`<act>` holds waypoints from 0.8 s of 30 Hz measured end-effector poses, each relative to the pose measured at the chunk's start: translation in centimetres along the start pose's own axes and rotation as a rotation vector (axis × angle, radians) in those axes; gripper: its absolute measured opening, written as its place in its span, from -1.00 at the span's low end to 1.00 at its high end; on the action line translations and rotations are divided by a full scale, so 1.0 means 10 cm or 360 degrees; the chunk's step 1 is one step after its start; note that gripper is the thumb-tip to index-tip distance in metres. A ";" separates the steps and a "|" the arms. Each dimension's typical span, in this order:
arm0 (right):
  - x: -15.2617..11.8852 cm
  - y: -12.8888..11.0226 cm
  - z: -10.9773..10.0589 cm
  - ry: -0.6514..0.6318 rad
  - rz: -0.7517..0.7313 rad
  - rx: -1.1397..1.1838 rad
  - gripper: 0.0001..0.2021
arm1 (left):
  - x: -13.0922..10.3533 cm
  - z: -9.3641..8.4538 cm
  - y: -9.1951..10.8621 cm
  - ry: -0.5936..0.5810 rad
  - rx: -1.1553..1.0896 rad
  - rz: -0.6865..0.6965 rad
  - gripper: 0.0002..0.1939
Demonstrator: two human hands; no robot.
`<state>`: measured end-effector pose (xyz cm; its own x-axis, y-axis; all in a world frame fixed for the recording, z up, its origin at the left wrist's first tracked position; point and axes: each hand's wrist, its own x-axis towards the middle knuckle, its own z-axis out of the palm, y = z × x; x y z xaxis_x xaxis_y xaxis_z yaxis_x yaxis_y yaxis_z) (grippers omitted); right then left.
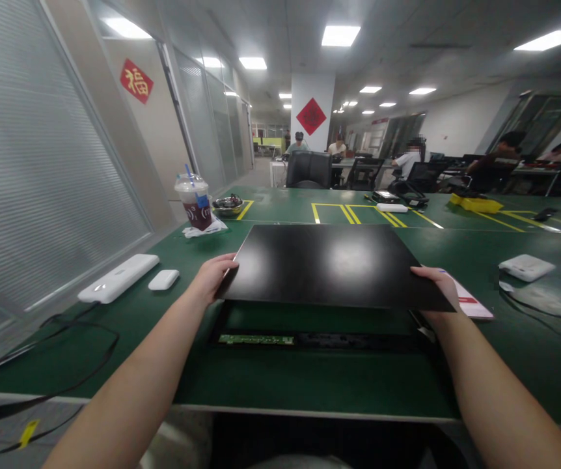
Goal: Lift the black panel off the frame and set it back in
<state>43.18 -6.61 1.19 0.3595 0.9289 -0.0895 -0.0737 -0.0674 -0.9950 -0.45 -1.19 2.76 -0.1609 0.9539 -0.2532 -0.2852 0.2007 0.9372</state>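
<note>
Left hand (211, 280) and right hand (439, 290) grip a thin, flat, four-cornered panel (304, 270), black and hazily shiny.

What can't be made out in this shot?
- Panel underside: head view, faces away from camera.
- Left hand and right hand, grip beneath: head view, panel hides it.
- Red-and-white item, near part: head view, right hand covers it.
- Board markings: head view, too small.
- Bowl contents: head view, too small.
</note>
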 end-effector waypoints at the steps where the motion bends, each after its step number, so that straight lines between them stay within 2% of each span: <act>1: -0.01 -0.02 0.02 -0.0040 0.0058 0.0018 -0.70 | 0.00 -0.01 0.02 -0.0033 -0.0048 0.0000 -0.65; 5: -0.04 -0.01 0.05 -0.0285 0.0287 0.0041 -0.73 | 0.01 -0.09 0.12 -0.0267 -0.0326 0.0046 -0.67; 8: -0.04 0.04 0.08 -0.0379 0.0393 -0.0034 -0.80 | 0.01 -0.13 0.17 -0.0273 -0.0466 0.0157 -0.64; 14: 0.00 0.12 0.12 -0.0334 0.0392 -0.0085 -0.85 | -0.07 -0.07 0.20 -0.0135 -0.0534 0.0333 -0.54; 18: 0.00 0.10 0.11 -0.0294 0.0423 -0.0168 -0.90 | -0.09 -0.04 0.20 -0.0085 -0.0557 0.0330 -0.63; 24: -0.04 0.05 0.12 -0.0165 0.0402 -0.0213 -0.80 | -0.07 -0.06 0.19 -0.0083 -0.0571 0.0338 -0.68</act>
<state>41.92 -6.58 0.76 0.2479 0.9083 -0.3370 -0.0231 -0.3422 -0.9393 -1.38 -1.65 4.55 -0.2064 0.9776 -0.0423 -0.5631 -0.0833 0.8222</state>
